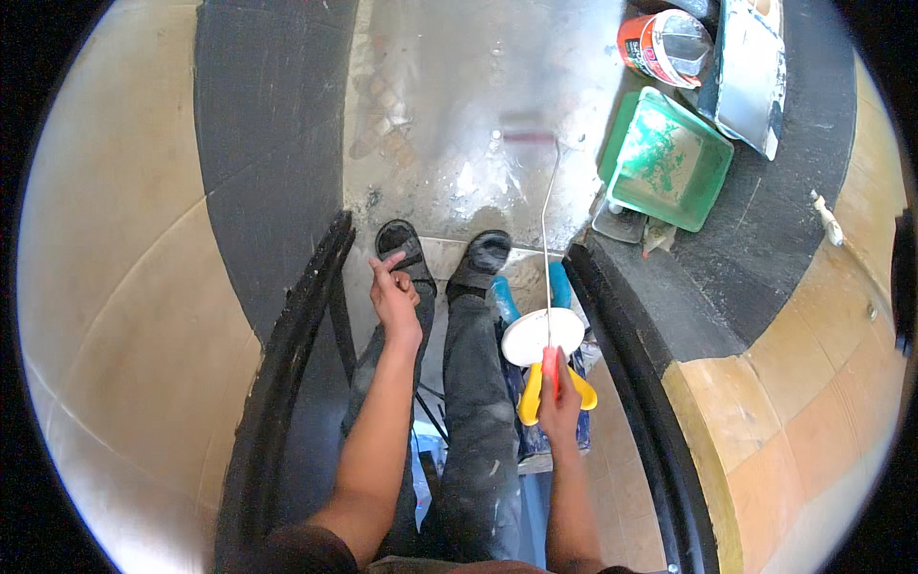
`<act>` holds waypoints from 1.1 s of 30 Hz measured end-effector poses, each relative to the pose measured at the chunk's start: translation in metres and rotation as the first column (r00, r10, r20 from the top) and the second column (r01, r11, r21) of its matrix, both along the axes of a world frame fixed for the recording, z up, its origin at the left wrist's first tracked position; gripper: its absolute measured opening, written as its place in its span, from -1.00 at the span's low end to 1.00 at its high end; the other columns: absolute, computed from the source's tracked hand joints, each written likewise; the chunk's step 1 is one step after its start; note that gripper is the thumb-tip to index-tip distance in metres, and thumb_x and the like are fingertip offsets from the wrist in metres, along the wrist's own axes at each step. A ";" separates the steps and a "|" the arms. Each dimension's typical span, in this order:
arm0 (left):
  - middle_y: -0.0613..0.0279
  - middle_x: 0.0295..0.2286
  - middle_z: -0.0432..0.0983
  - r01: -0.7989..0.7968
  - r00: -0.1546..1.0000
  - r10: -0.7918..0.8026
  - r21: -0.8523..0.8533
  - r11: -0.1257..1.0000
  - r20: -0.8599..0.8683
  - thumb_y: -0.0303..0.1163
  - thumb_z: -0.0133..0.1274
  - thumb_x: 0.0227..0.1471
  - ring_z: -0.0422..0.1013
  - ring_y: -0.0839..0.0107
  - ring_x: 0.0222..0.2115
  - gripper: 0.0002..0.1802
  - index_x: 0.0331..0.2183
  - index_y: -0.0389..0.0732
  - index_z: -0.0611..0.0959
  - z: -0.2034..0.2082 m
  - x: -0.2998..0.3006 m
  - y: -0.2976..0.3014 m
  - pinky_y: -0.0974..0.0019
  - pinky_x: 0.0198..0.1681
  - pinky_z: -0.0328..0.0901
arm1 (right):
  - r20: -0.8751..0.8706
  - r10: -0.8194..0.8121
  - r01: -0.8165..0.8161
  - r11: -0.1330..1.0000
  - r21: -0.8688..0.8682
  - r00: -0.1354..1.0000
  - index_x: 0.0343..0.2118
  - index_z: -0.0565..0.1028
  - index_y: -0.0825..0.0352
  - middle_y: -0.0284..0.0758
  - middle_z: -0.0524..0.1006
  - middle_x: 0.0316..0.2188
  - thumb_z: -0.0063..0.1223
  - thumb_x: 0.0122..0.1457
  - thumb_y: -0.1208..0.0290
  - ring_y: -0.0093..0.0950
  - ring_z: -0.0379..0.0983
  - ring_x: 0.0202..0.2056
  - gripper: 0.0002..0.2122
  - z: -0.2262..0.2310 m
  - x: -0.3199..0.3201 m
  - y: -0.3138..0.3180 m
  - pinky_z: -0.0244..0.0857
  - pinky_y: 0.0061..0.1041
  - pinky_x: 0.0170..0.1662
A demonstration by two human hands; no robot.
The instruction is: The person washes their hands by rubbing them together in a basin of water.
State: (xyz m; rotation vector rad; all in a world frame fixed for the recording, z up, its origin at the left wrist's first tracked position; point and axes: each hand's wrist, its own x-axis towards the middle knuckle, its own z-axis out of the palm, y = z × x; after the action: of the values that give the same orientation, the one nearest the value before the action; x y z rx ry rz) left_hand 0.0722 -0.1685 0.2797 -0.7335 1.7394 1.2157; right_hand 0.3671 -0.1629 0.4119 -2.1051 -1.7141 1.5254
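One paint roller (545, 225) reached into the frame's upper middle, its red handle (550, 366) gripped in the closed right hand (560, 407); the empty left hand (395, 298) hung half-curled, left of centre; a green tray (705, 191) lay upper right.

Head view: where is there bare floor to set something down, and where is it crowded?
The widest patch is the stained grey floor between the dark strip at left and the orange bucket and green tray, beyond the sandals; the roller reaches into it. Crowded: the upper right, and around the right hand, near the white disc and yellow piece.
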 end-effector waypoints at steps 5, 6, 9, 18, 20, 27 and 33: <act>0.50 -0.62 0.17 0.135 0.990 -0.135 -0.011 0.991 -0.051 0.19 -0.24 0.39 0.06 0.67 -0.67 -0.35 -0.10 -0.23 0.60 0.005 0.021 0.007 0.46 -0.62 -0.04 | 0.162 -0.113 0.158 0.939 -0.305 0.980 0.27 0.38 0.44 -0.06 0.56 0.09 -0.03 0.41 0.30 -0.38 0.51 0.09 -0.55 0.018 0.004 -0.041 0.32 -0.44 0.14; 0.50 -0.62 0.17 0.115 0.993 -0.115 -0.005 0.993 -0.035 0.19 -0.24 0.39 0.05 0.67 -0.67 -0.35 -0.10 -0.23 0.60 0.004 0.024 0.007 0.47 -0.62 -0.04 | 0.175 -0.037 0.082 0.962 -0.260 0.984 0.27 0.38 0.45 -0.07 0.58 0.06 -0.03 0.42 0.31 -0.40 0.52 0.07 -0.55 0.003 0.007 -0.050 0.33 -0.46 0.12; 0.50 -0.62 0.16 0.065 0.998 -0.065 0.008 0.998 -0.015 0.18 -0.25 0.40 0.05 0.67 -0.68 -0.36 -0.11 -0.24 0.60 0.002 0.023 0.004 0.47 -0.62 -0.04 | 0.093 -0.078 0.088 0.990 -0.112 0.993 0.27 0.38 0.42 -0.07 0.62 -0.01 -0.04 0.42 0.29 -0.38 0.55 0.03 -0.55 -0.036 -0.020 -0.051 0.36 -0.46 0.09; 0.49 -0.63 0.15 0.040 0.999 -0.039 0.029 0.999 -0.024 0.16 -0.30 0.42 0.05 0.64 -0.66 -0.34 -0.10 -0.26 0.59 0.012 0.014 0.032 0.44 -0.59 -0.01 | -0.185 -0.332 0.333 0.943 -0.025 0.925 0.28 0.36 0.37 -0.05 0.58 -0.33 0.03 0.35 0.15 -0.33 0.55 -0.59 -0.47 -0.214 -0.245 0.235 0.38 -0.37 -0.61; 0.48 -0.63 0.14 0.034 0.999 -0.034 -0.010 0.999 -0.032 0.18 -0.30 0.41 0.04 0.64 -0.66 -0.33 -0.10 -0.26 0.59 0.012 0.000 0.031 0.44 -0.59 -0.01 | -0.194 -0.397 0.364 0.913 -0.186 0.897 0.15 0.41 0.39 -0.01 0.58 -0.29 0.02 0.35 0.16 -0.22 0.57 -0.42 -0.55 -0.200 -0.297 0.279 0.40 -0.28 -0.44; 0.49 -0.63 0.14 -0.012 0.998 0.014 0.032 0.999 -0.062 0.19 -0.27 0.40 0.01 0.65 -0.67 -0.36 -0.13 -0.20 0.61 0.009 -0.003 0.030 0.42 -0.60 -0.05 | -0.154 -0.461 0.456 0.887 -0.069 0.874 0.03 0.46 0.42 0.00 0.61 -0.18 -0.01 0.37 0.14 -0.09 0.57 -0.13 -0.60 -0.211 -0.337 0.234 0.40 -0.18 -0.03; 0.49 -0.63 0.14 -0.111 0.994 0.111 -0.036 0.993 0.000 0.21 -0.25 0.39 0.02 0.65 -0.67 -0.35 -0.11 -0.20 0.61 -0.001 -0.007 0.000 0.43 -0.60 -0.08 | -0.160 -0.290 0.313 0.939 0.142 0.944 0.13 0.46 0.45 -0.01 0.57 0.02 -0.01 0.39 0.20 -0.23 0.53 0.05 -0.58 -0.163 -0.172 0.122 0.35 -0.28 0.11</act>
State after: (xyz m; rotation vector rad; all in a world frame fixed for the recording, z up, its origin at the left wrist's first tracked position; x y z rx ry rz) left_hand 0.0650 -0.1687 0.2790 -0.8629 1.7422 1.2601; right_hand 0.1952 -0.0414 0.2489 -2.0144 -1.3453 1.3534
